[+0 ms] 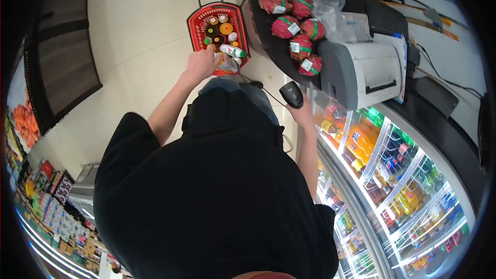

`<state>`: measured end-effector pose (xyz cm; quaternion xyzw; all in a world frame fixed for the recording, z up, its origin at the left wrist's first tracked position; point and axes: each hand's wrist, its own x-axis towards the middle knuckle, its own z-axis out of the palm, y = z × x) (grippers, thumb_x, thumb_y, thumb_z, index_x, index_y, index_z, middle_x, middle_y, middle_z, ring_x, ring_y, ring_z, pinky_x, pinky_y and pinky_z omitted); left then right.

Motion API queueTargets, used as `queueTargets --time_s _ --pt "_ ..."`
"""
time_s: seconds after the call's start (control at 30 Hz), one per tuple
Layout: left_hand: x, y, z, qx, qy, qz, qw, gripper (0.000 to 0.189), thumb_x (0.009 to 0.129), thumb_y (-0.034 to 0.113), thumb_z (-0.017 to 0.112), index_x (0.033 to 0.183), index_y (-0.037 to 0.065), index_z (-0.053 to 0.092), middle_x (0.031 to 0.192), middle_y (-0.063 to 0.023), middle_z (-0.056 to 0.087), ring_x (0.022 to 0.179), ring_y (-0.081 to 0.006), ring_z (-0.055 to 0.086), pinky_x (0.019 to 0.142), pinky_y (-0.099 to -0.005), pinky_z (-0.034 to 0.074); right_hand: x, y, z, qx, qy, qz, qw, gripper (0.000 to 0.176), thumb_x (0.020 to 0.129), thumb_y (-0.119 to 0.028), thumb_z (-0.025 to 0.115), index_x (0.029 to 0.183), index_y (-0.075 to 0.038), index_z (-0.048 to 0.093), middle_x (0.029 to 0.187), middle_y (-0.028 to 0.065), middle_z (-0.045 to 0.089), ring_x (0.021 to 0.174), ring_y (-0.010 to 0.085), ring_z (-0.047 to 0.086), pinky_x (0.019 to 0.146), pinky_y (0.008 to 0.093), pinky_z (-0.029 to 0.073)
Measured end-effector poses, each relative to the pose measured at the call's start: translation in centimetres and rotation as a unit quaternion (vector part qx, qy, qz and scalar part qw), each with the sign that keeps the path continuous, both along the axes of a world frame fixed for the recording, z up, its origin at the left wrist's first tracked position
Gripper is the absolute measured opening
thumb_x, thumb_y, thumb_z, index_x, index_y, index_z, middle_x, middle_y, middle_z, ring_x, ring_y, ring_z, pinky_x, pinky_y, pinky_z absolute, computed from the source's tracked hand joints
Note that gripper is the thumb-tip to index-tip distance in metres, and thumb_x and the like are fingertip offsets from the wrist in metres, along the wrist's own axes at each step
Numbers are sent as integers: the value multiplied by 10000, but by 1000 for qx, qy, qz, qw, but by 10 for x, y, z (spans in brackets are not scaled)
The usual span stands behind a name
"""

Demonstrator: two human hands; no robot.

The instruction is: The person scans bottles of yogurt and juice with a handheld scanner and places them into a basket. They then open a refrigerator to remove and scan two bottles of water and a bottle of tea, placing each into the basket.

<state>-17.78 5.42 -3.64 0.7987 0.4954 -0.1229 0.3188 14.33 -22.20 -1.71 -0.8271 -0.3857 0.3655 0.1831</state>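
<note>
Grip: the right hand is closed round the barcode scanner, held just beside the table edge. The left hand is down in the red basket on the floor, and I cannot tell whether it clasps anything. Judgement: lift one item clear and turn its label squarely to the scanner. The nearest item is a white bottle with a green cap, lying on its side across jars.

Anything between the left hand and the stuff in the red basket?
Nothing visible. The left hand is at the near rim of the open-topped red basket, right beside the bottles. The scanner in the right hand sits off to the side, by the counter.
</note>
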Motion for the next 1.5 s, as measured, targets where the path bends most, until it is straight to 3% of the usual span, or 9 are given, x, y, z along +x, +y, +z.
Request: queueTargets --time_s 0.17,0.27,0.43,0.53,0.73,0.8,1.13,1.37,1.5 --pt "-30 20 -80 -23 61 96 993 533 988 533 549 1114 17 517 920 -226 738 875 -415 729 772 -532 563 -4 20 4 -145 26 62 987 443 797 -159 750 1229 -84 686 1434 288 554 1291 410 578 1064 474 488" --pt "-36 37 -99 -47 64 125 989 497 976 494 570 1155 36 497 956 -218 740 903 -408 727 766 -527 562 -13 24 29 -146 -104 109 978 380 811 -138 738 1186 -101 692 1452 294 530 1230 422 611 1009 495 515" --pt "-32 55 -166 -56 97 80 991 531 990 482 578 1261 36 481 1045 -199 742 965 -383 733 805 -505 574 -5 43 26 -240 -182 169 938 411 816 -92 734 1224 -91 692 1667 280 211 1234 453 612 990 467 542" --pt "-14 69 -208 -75 124 82 986 578 1002 488 579 1337 32 462 1096 -194 741 1016 -364 734 846 -477 580 3 42 5 -162 -220 193 942 425 793 -63 741 1214 -68 687 1661 287 214 1204 443 630 974 467 549" --pt "10 66 -260 -121 140 85 979 498 986 412 616 1295 45 486 1089 -189 742 1029 -357 734 850 -466 583 -7 57 -2 -206 -170 126 955 413 791 -89 746 1196 -41 679 1641 341 191 1115 430 670 939 474 558" --pt "15 60 -289 -136 129 99 977 549 988 496 589 1273 38 488 1087 -206 734 1023 -378 721 842 -510 572 -9 67 1 -230 -160 112 954 410 782 -98 761 1179 -63 665 1635 338 208 1078 440 677 912 487 560" --pt "61 56 -352 -149 137 90 975 530 968 472 625 1306 87 487 1130 -208 726 1040 -393 712 867 -515 572 -8 81 2 -282 -152 132 938 423 769 -60 738 1182 -77 649 1457 356 425 973 465 689 864 509 565" --pt "87 31 -434 -91 128 23 987 352 979 263 563 1295 109 555 1153 -171 729 1136 -357 691 900 -482 568 -9 98 3 -320 -106 106 935 380 792 -90 750 1158 -49 656 1407 328 430 952 463 688 861 536 560" --pt "105 30 -380 -176 151 74 970 392 967 251 523 1328 105 567 1253 -181 690 1205 -369 655 947 -500 551 -10 95 -1 -288 -94 90 949 353 797 -77 743 1134 -46 641 1387 324 436 928 466 688 824 537 566"
